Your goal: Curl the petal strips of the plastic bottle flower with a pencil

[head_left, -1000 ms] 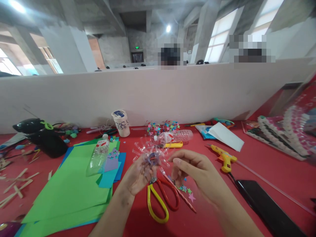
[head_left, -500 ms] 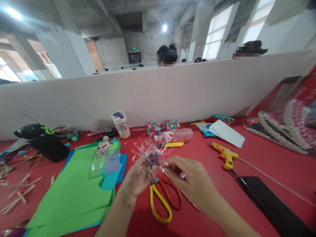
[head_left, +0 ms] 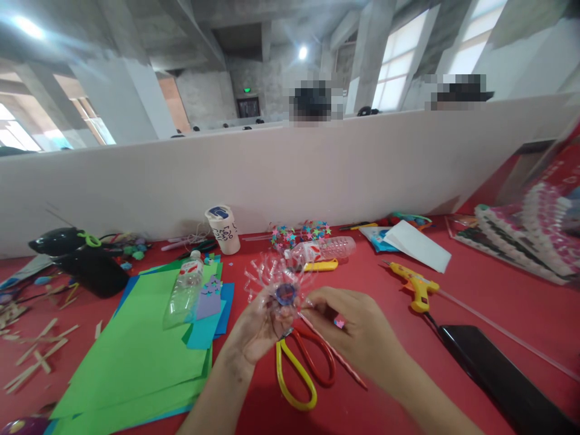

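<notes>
My left hand [head_left: 258,329] is closed around a clear plastic bottle top [head_left: 286,293] whose cut strips fan outward; its round neck faces me. At the right side of that piece, my right hand [head_left: 347,317] pinches one of the clear strips between thumb and fingers. Below both hands, scissors [head_left: 296,380] with one yellow and one red handle lie on the table, their blades mostly hidden. A thin pink stick [head_left: 347,364] passes beside the red handle. Behind the strips rests a yellow utility knife [head_left: 321,265], along with a clear plastic bottle [head_left: 333,248] on its side.
Green paper sheets [head_left: 131,350] and another clear bottle [head_left: 185,290] lie left. A white cup [head_left: 223,231] stands near the white partition [head_left: 272,175]. To the right are a yellow glue gun [head_left: 414,284] and a black case [head_left: 493,374]. Wooden sticks [head_left: 40,356] are scattered far left.
The cut bottle piece has shifted slightly right and turned a little in my left hand, so its neck faces me more. My right hand stays at its edge.
</notes>
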Demonstrator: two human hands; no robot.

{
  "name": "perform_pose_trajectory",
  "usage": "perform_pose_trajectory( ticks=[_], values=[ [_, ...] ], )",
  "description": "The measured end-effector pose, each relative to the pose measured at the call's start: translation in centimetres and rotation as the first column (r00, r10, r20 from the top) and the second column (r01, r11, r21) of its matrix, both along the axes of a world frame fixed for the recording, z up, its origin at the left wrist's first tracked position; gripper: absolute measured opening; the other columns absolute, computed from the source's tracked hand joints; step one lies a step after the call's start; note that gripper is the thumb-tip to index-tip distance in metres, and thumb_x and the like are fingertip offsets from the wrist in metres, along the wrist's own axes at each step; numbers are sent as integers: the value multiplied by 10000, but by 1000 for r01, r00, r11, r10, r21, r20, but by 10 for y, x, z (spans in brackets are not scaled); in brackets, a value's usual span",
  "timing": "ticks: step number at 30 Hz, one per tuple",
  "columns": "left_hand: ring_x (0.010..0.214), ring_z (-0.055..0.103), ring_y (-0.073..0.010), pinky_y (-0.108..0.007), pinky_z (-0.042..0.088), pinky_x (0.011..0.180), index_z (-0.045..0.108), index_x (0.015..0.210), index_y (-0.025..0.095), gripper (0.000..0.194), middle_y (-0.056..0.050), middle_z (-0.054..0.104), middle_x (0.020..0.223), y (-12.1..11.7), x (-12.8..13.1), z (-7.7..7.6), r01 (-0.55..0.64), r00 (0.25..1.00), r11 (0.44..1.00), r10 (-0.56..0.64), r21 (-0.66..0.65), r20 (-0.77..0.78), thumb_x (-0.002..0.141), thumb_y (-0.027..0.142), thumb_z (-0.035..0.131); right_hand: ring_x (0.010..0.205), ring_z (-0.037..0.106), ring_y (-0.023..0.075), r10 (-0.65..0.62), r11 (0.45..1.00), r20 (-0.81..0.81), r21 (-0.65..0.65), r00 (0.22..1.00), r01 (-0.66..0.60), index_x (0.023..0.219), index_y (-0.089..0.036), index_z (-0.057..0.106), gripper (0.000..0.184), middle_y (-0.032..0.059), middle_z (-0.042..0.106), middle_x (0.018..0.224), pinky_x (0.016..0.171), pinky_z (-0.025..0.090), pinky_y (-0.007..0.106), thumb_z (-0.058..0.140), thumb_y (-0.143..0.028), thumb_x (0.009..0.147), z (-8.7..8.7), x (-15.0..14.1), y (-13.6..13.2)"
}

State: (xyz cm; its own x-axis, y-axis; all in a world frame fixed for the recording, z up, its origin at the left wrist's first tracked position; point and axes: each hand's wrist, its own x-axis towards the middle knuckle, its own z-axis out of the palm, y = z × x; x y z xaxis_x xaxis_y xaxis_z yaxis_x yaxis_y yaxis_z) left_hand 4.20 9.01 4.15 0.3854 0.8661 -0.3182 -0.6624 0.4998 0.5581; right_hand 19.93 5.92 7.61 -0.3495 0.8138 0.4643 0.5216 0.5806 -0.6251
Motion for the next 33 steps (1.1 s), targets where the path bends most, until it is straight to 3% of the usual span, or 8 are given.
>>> perform_pose_trajectory(
  ticks=[10, 15, 19, 27, 33],
  values=[
    [436, 473, -37, -142, 435, 466, 608, 707, 95, 204, -48, 596, 622, -1, -1, 1, -5, 999, 1000, 5, 9, -54, 808, 168, 447, 577, 546, 100, 9, 999, -86, -48, 996, -14, 863, -199, 564, 113, -17, 612, 670, 526, 395, 188, 527, -147, 770, 7, 5, -3],
    [427, 477, -36, -125, 411, 432, 620, 745, 81, 281, -84, 616, 647, 1, -6, 1, 18, 998, 1000, -18, -1, -60, 842, 191, 381, 470, 498, 80, -50, 980, -350, -197, 935, -21, 759, -196, 546, 60, -46, 526, 541, 453, 394, 177, 503, -158, 775, 12, 14, -3],
    [445, 494, -46, -125, 414, 426, 621, 760, 93, 244, -77, 623, 657, 3, -8, -5, 22, 996, 1000, -22, 4, -86, 828, 209, 417, 453, 506, 79, -24, 919, -486, -354, 874, -171, 802, -189, 547, 41, -48, 518, 536, 441, 419, 180, 514, -191, 778, 10, 18, 4],
    [427, 497, -49, -148, 451, 478, 625, 739, 83, 233, -69, 620, 629, 1, -7, -3, -18, 992, 999, 22, 31, -126, 814, 176, 425, 480, 516, 73, 54, 860, -511, -412, 858, -300, 901, -191, 580, 130, -55, 511, 549, 471, 434, 181, 531, -181, 782, 5, 7, 8],
    [422, 491, -52, -152, 454, 476, 610, 664, 107, 216, -31, 605, 578, 3, -8, -6, -18, 996, 999, 21, 35, -83, 800, 159, 449, 461, 524, 66, 21, 740, -678, -484, 735, -468, 742, -156, 572, 76, -26, 580, 553, 469, 461, 182, 597, -228, 750, 4, 5, 7]
  ],
)
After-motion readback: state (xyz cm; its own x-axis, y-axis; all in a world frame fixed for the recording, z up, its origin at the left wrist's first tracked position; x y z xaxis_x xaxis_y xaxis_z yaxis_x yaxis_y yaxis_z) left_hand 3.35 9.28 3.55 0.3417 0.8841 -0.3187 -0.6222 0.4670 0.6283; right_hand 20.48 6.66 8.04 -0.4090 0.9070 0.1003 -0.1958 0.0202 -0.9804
